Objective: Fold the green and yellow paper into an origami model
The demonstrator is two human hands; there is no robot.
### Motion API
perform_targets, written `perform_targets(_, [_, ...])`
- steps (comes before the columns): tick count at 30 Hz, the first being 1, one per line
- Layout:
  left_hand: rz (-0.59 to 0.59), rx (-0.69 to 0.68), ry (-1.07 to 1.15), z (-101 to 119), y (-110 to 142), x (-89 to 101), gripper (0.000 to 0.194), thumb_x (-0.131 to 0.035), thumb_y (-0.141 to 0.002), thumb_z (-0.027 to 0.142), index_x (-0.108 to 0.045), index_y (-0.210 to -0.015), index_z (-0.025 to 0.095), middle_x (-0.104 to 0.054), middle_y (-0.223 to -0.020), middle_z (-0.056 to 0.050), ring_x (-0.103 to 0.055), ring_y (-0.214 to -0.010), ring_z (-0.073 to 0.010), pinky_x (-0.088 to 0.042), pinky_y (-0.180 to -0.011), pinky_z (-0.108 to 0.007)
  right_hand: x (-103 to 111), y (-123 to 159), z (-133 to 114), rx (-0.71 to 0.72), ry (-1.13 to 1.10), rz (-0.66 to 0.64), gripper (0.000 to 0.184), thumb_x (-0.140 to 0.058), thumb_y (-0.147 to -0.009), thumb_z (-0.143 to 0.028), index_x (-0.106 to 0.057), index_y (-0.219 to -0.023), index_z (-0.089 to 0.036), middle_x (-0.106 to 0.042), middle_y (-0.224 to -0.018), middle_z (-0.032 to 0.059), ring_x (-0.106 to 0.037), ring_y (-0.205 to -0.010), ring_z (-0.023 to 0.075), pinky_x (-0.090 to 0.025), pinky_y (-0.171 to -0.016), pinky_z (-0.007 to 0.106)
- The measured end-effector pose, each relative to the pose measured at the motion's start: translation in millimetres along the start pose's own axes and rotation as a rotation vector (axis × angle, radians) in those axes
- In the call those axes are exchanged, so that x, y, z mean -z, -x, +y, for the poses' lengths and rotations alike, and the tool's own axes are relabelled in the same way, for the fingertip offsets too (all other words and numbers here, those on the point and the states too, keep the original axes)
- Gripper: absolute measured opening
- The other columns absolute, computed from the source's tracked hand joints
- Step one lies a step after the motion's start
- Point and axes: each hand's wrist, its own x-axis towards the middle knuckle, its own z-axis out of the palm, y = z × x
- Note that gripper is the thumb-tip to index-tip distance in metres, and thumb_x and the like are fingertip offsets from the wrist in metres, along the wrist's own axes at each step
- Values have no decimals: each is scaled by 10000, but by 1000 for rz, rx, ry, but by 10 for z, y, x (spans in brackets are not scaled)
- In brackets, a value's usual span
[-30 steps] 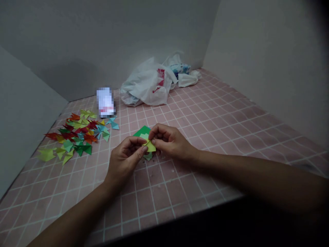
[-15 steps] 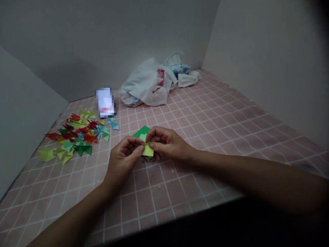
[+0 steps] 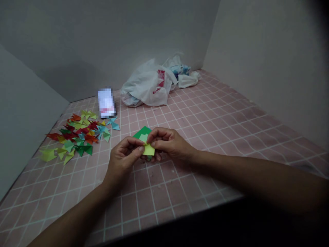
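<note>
A small piece of yellow folded paper (image 3: 149, 150) is pinched between my two hands, just above the table. My left hand (image 3: 125, 152) grips its left side with thumb and fingers. From the right, my right hand (image 3: 166, 142) pinches its upper right edge, thumb against forefinger. Behind and below the hands lies green paper (image 3: 142, 132), with a pale green sheet (image 3: 143, 137) on top, partly hidden by my fingers. To the left spreads a pile of folded paper pieces (image 3: 83, 128) in red, orange, yellow, green and light blue.
A phone with a lit, blurred screen (image 3: 106, 103) stands behind the pile. White plastic bags (image 3: 147, 84) with red print rest near the back wall, beside a blue-patterned bundle (image 3: 181, 69). The pink checked table covering (image 3: 218, 120) reaches the walls; its front edge is near my arms.
My right thumb and fingers have shifted slightly on the yellow paper, and its top edge now looks more pinched together. Everything else stays in place, apart from a slight shift of the view.
</note>
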Motion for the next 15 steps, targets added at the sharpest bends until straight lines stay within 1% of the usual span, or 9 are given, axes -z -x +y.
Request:
perform_targets(5, [5,30,17,-6,-1,5,140,-777,-794,237,-691,-899,204,-689,-800,11,-664,-657,-121,-562,-627,-231,-6,0,-55,-4,56,-33,125,-664,-775,-158,-602,-881,-175,-648,-577,-58,-589,-464,78,-485,-473,175])
perform_targets(10, [-5,35,18,20,16,-7,75,-754,-804,209,-696,-852,207,-673,-737,19,-644,-628,-106,-533,-591,-198,-15,5,-68,-12,77,-45,123,-664,-772,-153,-571,-846,-185,-653,-577,-60,-582,-452,75,-486,-459,176])
perform_targets(15, [-2,14,96,3,12,-16,68,-738,-793,174,-704,-834,215,-660,-726,21,-630,-616,-103,-533,-603,-214,-14,13,-28,20,20,-46,106,-656,-792,-157,-595,-876,-182,-652,-588,-50,-595,-480,82,-498,-490,184])
